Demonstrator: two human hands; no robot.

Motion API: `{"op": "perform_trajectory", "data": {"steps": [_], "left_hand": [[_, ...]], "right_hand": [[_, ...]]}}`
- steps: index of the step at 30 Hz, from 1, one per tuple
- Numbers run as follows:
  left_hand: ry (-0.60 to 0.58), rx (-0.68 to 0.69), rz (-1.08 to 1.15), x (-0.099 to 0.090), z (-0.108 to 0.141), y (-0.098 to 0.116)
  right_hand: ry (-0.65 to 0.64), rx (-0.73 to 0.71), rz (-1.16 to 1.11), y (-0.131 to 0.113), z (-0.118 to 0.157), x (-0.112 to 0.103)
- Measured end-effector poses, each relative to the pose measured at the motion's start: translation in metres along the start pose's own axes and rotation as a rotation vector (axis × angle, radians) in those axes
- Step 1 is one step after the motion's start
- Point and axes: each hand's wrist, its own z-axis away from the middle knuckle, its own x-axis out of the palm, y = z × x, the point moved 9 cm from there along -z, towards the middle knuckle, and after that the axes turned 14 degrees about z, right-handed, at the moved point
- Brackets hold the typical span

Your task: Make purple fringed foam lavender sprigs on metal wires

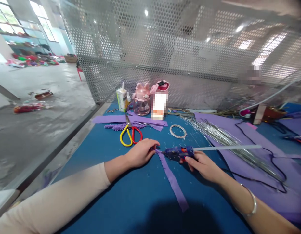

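My left hand (143, 152) pinches the upper end of a narrow purple strip (172, 182), fringed along part of its edge. The strip's free end trails toward me over the blue table. In my right hand (204, 165) is a dark blue glue gun (178, 153), its nozzle pointing left at the pinched end. Whether the nozzle touches the strip I cannot tell. A long pale glue stick (228, 147) juts from the gun's back. Just beyond my left hand lie scissors (131, 135) with one yellow and one red handle.
Purple strips (111, 119) lie past the scissors, near a white ring (178, 131). A drink carton (122, 100) and a pink bottle (141, 102) stand before the perforated metal screen (131, 39). On the right, silvery wires (228, 139) and a black cord (253, 185) cross purple sheets (267, 191).
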Motion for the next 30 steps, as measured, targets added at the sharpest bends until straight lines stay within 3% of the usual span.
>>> {"op": "perform_trajectory", "data": {"steps": [7,15,22,30], "left_hand": [[0.001,0.015,-0.030,0.000,0.000,0.004],[-0.009,0.055,-0.079,0.003,0.002,0.006],[-0.026,0.072,-0.090,0.004,0.001,0.009],[-0.041,0.074,-0.104,0.005,0.000,0.010]], "right_hand": [[0.036,0.010,0.006,-0.002,0.002,0.002],[0.156,-0.057,0.321,-0.017,0.007,-0.010],[0.211,-0.098,0.323,-0.027,0.009,-0.011],[0.150,-0.110,0.477,-0.032,0.014,-0.009]]}}
